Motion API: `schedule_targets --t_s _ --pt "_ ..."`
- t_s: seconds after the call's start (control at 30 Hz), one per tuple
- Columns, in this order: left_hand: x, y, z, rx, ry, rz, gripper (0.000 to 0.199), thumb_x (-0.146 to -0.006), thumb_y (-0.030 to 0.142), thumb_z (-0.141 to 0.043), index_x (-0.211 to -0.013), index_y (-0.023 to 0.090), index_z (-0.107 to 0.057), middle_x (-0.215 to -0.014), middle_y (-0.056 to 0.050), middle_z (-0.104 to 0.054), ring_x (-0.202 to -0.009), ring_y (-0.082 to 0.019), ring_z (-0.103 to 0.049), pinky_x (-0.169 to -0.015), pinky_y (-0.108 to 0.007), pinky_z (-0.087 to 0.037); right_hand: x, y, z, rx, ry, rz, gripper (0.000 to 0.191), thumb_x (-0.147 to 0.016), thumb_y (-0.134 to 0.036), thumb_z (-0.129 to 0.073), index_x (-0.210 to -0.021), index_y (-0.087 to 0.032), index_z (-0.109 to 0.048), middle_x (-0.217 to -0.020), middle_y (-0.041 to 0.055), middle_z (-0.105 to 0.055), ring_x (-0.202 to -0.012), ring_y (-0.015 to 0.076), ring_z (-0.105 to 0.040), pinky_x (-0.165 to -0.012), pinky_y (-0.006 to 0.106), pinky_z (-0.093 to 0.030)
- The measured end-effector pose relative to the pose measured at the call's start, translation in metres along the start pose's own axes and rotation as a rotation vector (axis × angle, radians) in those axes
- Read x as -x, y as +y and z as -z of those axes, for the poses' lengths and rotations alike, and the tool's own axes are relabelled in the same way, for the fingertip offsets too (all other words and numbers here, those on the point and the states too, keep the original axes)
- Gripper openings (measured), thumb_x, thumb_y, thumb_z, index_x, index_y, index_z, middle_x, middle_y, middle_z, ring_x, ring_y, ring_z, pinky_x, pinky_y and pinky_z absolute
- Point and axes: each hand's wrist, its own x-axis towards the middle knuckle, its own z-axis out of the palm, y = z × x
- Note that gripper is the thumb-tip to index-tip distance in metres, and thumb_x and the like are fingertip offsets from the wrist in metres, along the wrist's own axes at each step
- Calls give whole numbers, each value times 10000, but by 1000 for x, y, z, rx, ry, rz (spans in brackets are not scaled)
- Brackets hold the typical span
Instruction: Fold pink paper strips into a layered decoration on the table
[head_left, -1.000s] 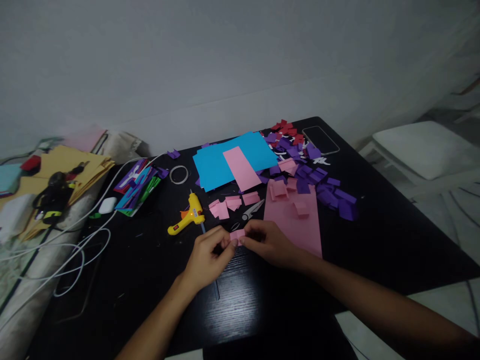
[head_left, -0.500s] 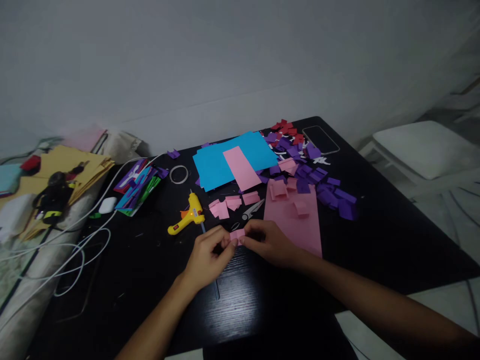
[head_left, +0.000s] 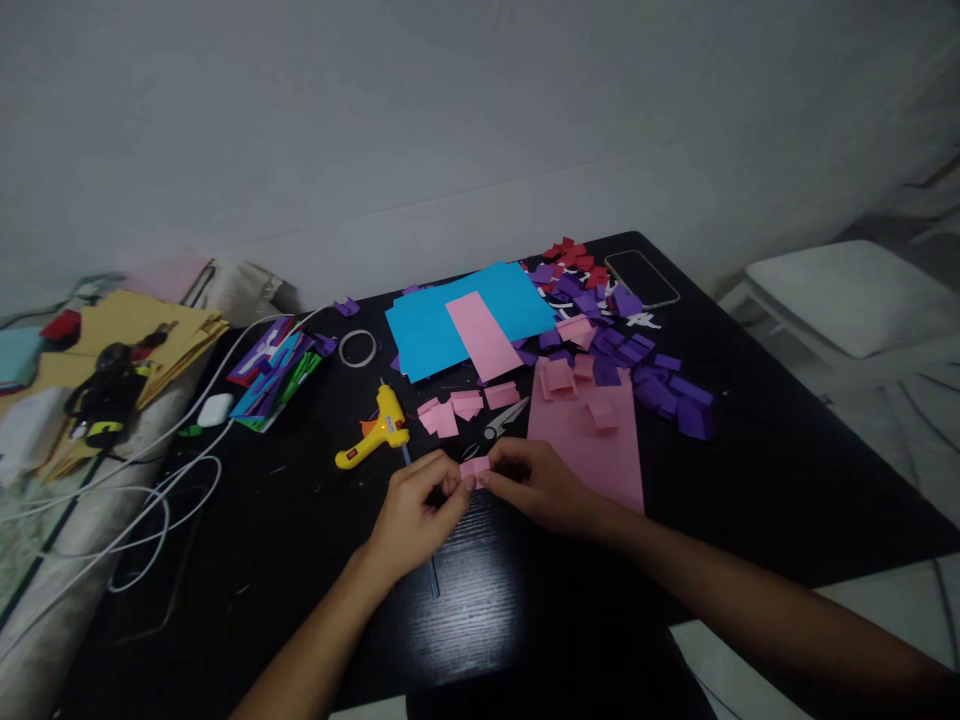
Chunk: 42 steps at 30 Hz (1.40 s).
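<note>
No lettering, brand or number could be read. The yellow glue gun [head_left: 387,408] on the worktop [head_left: 300,560] bore a small pale label [head_left: 390,425] on its body, its marks too small to make out. At the red patch [head_left: 352,455] on its handle, whether any sign was printed could not be told.

Hands [head_left: 421,508] pinching pink paper [head_left: 475,467], glue gun [head_left: 386,428]
</note>
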Motion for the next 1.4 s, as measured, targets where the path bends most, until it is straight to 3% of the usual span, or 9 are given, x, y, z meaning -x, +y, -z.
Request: schedule_targets --t_s 0.33,0.77,1.0,1.23,1.4 --pt "-1 1 2 24 -47 27 238 -1012 213 -560 -775 195 -532 -714 18 -510 -641 -121 -497 -598 -235 -410 -1 4 2 71 5 90 223 -904 -294 -628 -721 -186 -557 -664 -23 -530 -629 130 -472 -593 269 -361" --pt "-1 -5 -1 22 -46 71 253 -1020 259 -576 -778 188 -565 -704 29 -511 -639 -116 -500 -609 -232 -399 -2 7 3 52 -2 60 202 -880 -314 -647 -751 -175 -578 -676 -27 -519 -638 127 -460 -590 260 -354" --pt "-2 -3 1 -28 -34 -9 211 -1032 215 -542 -824 193 -576 -744 5 -534 -671 -134 -521 -625 -251 -422 -3 6 2 54 10 80 223 -883 -319 -652 -733 -184 -559 -673 -32 -510 -628 123 -452 -584 257 -354" --pt "-2 -8 4 -76 52 -10 179 -1016 232 -593 -843 193 -616 -743 3 -554 -671 -138 -535 -635 -258 -429 -3 5 3 49 29 69 175 -900 -310 -658 -796 -170 -645 -703 -14 -581 -643 129 -511 -600 259 -392" --pt "-5 -14 11 -126 229 43 213 -1005 253 -601 -800 197 -596 -723 7 -559 -661 -144 -523 -639 -271 -419 -3 5 4 51 31 63 143 -895 -269 -659 -800 -163 -675 -713 -4 -615 -651 134 -546 -605 256 -419"
